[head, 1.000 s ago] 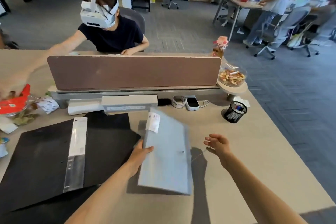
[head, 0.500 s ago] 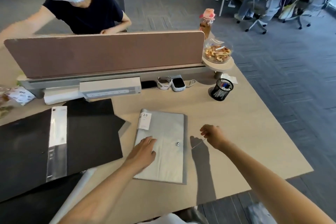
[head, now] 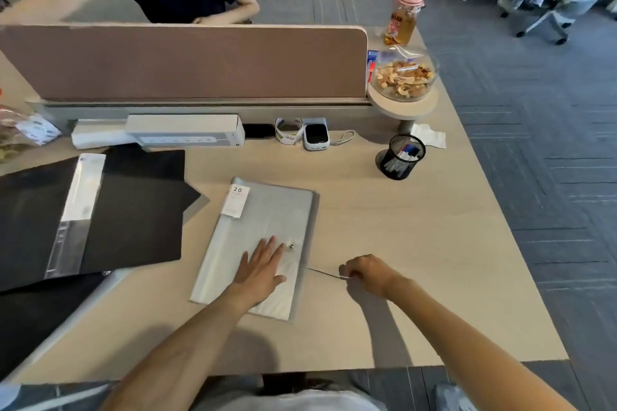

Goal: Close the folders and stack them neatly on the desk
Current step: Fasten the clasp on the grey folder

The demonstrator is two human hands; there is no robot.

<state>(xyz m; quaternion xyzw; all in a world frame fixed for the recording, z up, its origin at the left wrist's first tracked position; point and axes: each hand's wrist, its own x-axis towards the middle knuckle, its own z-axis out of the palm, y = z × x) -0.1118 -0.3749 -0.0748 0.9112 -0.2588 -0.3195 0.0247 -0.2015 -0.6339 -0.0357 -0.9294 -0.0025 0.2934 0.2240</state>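
A grey folder lies shut and flat on the desk, with a white "20" label at its top left corner. My left hand rests flat on its lower half, fingers spread, beside a small metal button. My right hand sits just right of the folder, pinching its thin closure string, which runs taut from the folder's right edge. A black folder lies open at the left, with a clear spine strip. Another black folder lies partly under it.
A brown divider panel crosses the back of the desk, with a person seated behind it. Along it lie white boxes, a tape roll, and a small device. A mesh pen cup and nut bowl stand at back right.
The grey folder's cover swung down and now lies flat under my left hand. My right hand took hold of the closure string and drew it out to the right.
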